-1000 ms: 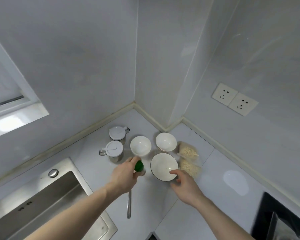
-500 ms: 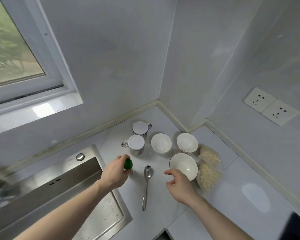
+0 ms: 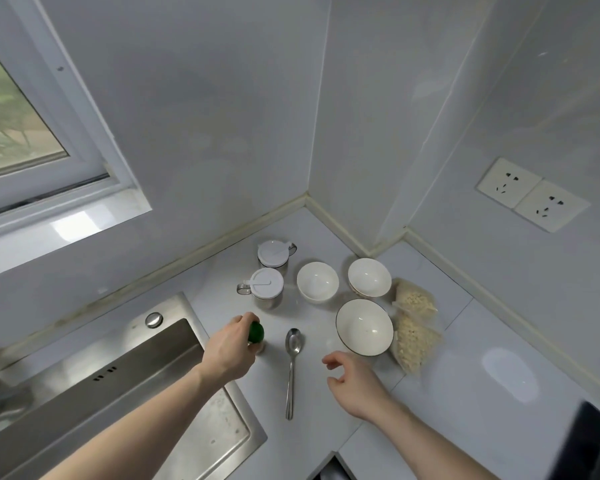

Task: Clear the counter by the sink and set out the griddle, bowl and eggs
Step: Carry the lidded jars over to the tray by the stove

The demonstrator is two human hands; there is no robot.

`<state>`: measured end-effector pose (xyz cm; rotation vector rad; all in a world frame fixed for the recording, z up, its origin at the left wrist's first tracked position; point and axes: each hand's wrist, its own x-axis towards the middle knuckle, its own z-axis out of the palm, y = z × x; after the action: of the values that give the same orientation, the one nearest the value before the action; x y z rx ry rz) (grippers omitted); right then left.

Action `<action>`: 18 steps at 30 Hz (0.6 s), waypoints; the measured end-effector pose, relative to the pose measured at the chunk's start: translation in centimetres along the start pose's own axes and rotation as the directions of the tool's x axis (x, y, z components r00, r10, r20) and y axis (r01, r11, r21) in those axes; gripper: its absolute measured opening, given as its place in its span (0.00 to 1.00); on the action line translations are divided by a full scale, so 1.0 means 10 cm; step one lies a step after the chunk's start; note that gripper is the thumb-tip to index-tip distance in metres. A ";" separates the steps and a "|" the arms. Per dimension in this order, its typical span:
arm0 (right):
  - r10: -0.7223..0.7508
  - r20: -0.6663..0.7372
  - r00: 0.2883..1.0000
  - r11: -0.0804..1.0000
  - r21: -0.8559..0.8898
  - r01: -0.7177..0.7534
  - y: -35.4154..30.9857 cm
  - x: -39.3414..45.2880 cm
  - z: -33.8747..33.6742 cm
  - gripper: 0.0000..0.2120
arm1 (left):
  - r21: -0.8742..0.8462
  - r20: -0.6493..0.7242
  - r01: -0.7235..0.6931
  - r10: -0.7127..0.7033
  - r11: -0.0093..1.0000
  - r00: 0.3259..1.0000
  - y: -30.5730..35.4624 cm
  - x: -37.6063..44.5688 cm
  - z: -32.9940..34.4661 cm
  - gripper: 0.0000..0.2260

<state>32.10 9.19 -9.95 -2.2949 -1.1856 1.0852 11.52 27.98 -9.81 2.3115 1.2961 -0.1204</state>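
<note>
Clearing barely begun, by my judgement: the grey table [image 3: 465, 403] carries jars, spoon, bags and three bowls; no griddle or eggs in view. Left hand [image 3: 227, 355] grips a small green-capped bottle [image 3: 256, 333] beside the steel sink [image 3: 125, 393], fingers curled around it. Right hand [image 3: 355, 381] hovers, fingers loosely spread, near the large white black-rimmed bowl [image 3: 364, 327], not touching.

sink [image 3: 125, 386] left, spoon [image 3: 291, 368] on counter [image 3: 465, 393], 3 bowls [image 3: 364, 327] behind it, 2 jars [image 3: 267, 287] left of bowls, bags [image 3: 414, 327] right
</note>
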 end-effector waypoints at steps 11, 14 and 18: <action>0.015 0.019 1.000 0.998 -0.054 -0.014 -0.01 -0.03 0.10 0.18 | -0.002 -0.042 -0.025 0.025 1.000 0.999 -0.05 -0.14 -0.07 0.25; 0.034 0.066 0.997 0.994 -0.107 -0.027 -0.07 0.00 0.16 0.19 | -0.052 -0.078 -0.020 0.016 0.998 0.997 -0.15 -0.27 -0.13 0.26; 0.078 0.105 0.991 0.989 -0.133 -0.064 -0.25 0.09 0.32 0.19 | -0.098 -0.078 -0.010 0.003 0.995 0.997 -0.27 -0.52 -0.11 0.24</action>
<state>28.65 11.23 -11.00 -2.4192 -1.2584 1.2066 6.25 25.61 -8.26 2.2562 1.3018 0.0351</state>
